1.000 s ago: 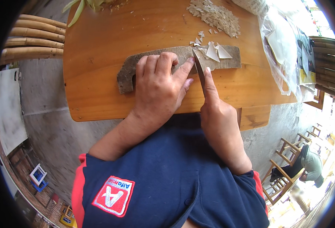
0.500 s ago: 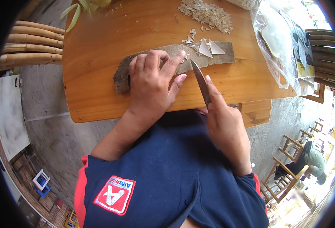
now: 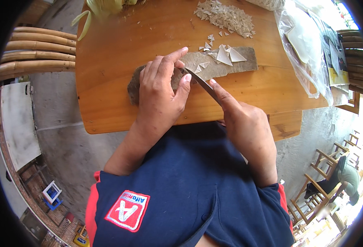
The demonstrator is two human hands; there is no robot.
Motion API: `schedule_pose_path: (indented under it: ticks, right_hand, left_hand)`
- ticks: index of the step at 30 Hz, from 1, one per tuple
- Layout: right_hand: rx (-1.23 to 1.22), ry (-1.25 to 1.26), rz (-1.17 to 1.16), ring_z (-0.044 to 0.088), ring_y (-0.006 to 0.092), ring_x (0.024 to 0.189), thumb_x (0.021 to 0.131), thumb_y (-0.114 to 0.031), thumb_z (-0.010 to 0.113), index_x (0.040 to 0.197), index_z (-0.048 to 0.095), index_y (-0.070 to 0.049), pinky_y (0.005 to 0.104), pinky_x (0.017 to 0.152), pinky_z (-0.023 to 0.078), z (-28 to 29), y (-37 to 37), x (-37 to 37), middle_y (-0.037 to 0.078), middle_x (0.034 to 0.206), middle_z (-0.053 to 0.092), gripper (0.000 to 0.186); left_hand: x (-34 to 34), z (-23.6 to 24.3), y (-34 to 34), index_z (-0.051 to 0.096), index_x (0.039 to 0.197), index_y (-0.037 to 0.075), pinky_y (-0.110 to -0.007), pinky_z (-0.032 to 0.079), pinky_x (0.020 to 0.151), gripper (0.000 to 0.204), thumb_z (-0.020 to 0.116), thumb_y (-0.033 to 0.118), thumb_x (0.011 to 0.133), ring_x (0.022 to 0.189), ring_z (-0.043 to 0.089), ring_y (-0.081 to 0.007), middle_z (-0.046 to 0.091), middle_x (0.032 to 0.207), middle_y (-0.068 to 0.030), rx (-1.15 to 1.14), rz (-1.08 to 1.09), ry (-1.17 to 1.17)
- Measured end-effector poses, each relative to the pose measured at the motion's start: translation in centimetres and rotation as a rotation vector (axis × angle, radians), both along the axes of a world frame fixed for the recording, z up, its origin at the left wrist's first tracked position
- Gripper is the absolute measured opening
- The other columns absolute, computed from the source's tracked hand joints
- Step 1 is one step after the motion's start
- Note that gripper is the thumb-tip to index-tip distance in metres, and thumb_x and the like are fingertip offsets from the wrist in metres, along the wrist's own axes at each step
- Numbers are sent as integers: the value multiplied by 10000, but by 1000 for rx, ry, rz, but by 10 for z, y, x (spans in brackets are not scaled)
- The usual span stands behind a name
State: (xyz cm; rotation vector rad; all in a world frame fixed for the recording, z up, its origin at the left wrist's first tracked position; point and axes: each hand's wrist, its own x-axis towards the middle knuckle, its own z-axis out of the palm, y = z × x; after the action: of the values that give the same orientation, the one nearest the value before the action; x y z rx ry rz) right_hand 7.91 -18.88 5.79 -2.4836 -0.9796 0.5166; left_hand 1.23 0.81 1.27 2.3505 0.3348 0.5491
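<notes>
My right hand grips a knife, forefinger laid along the back of the blade. Its dark blade slants up and left, with the tip between the thumb and fingers of my left hand. That hand rests over the left part of a worn wooden board, thumb and forefinger apart; I see nothing held in it, though the space under the palm is hidden. Small pale triangular pieces lie on the board right of the knife tip. Bigger thin white triangles sit farther right on it.
Beyond the board, a heap of small pale chips lies on the wooden table. A clear plastic bag with white sheets lies on the right. Yellowish strips are at the far left. Someone bends by wooden chairs at right.
The knife tip has swung left, away from the small triangles, to my left hand's fingers. My left forefinger has lifted off the pieces, uncovering them. The view has shifted slightly.
</notes>
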Motion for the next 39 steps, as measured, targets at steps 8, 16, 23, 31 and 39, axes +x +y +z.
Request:
schedule_pose_path:
  ticks: [8, 16, 23, 31, 39]
  right_hand:
    - [217, -59, -145, 684, 322, 705, 940, 61, 600, 1429, 636, -145, 378, 688, 557, -9, -11, 21, 199, 876, 710, 532]
    - [290, 178, -358, 713, 279, 736, 968, 42, 591, 1426, 639, -135, 354, 729, 559, -7, -42, 32, 240, 897, 701, 493]
    - [426, 128, -382, 530, 94, 611, 991, 53, 562, 1449, 634, -113, 260, 618, 472, -20, -65, 29, 48, 710, 563, 493]
    - [392, 258, -369, 628, 200, 639, 982, 20, 605, 1448, 621, -127, 341, 681, 536, -15, -66, 22, 167, 763, 640, 489]
    - [307, 20, -42, 688, 350, 731, 889, 17, 641, 1517, 522, -136, 465, 677, 553, -18, -25, 8, 178, 770, 646, 657]
  left_hand:
    - [15, 8, 3, 698, 1300, 114, -355, 510, 907, 389, 719, 103, 912, 919, 594, -210, 670, 1066, -68, -43, 14, 66]
    - [60, 1, -7, 759, 1217, 140, -424, 495, 999, 339, 782, 275, 906, 1104, 610, -303, 690, 1118, -99, 199, -67, 48]
    - [80, 3, -11, 778, 1075, 103, -359, 513, 906, 226, 806, 231, 890, 1037, 607, -237, 680, 1053, -80, 141, -95, 167]
    - [62, 32, 19, 744, 1024, 14, -217, 491, 770, 133, 760, 131, 962, 812, 594, -39, 684, 870, 33, -555, -63, 181]
    - [23, 25, 40, 759, 1098, -6, -202, 473, 774, 162, 729, 103, 983, 833, 585, -33, 689, 897, 36, -638, -93, 261]
